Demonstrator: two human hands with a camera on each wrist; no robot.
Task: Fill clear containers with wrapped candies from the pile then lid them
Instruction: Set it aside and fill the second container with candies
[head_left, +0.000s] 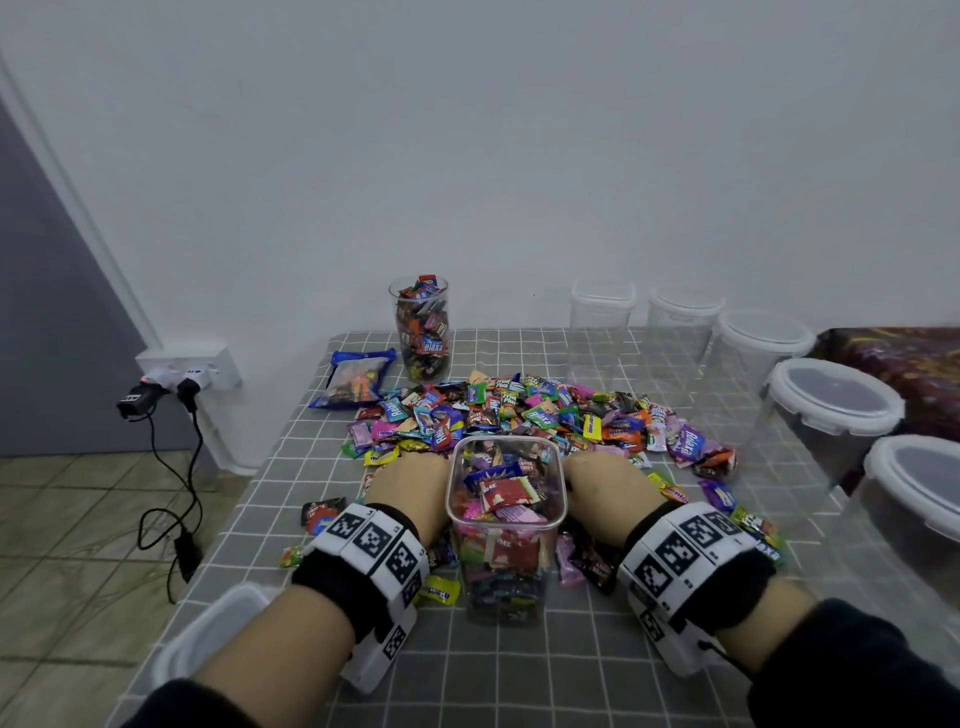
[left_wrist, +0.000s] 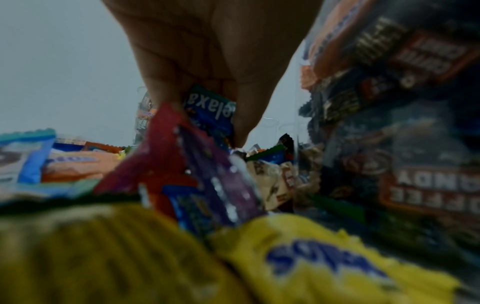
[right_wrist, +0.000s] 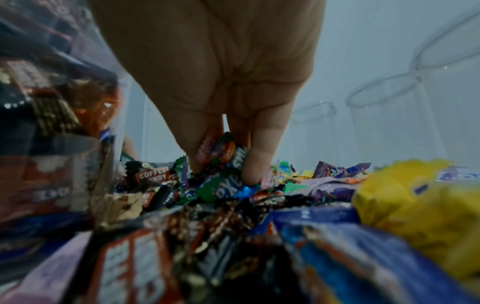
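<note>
Worktop (head_left: 519, 670) under a grey checked cloth, wall behind. Candy pile (head_left: 524, 415) spread across the middle, empty lidded containers (head_left: 831, 400) lined along the right edge, one tall filled jar (head_left: 420, 332) at the back left.

Square container (head_left: 505, 519) stands just in front of the pile, uncovered, sweets nearly at the rim. A loose lid (head_left: 218, 623) lies at the near left edge of the worktop.

Left hand (head_left: 408, 493) and right hand (head_left: 605, 493) flank the container, both dug into the pile. Left fingers (left_wrist: 244, 123) pinched on a blue wrapper (left_wrist: 207, 111); right fingers (right_wrist: 257, 164) curled round a small clump of sweets (right_wrist: 223, 154).

Risks, as I judge them — container is close to full, so more handfuls may heap above the rim and stop the lid seating. Slick wrappers could slip from loose pinches onto the floor. Wrists close on both sides — a knock could tip it.
</note>
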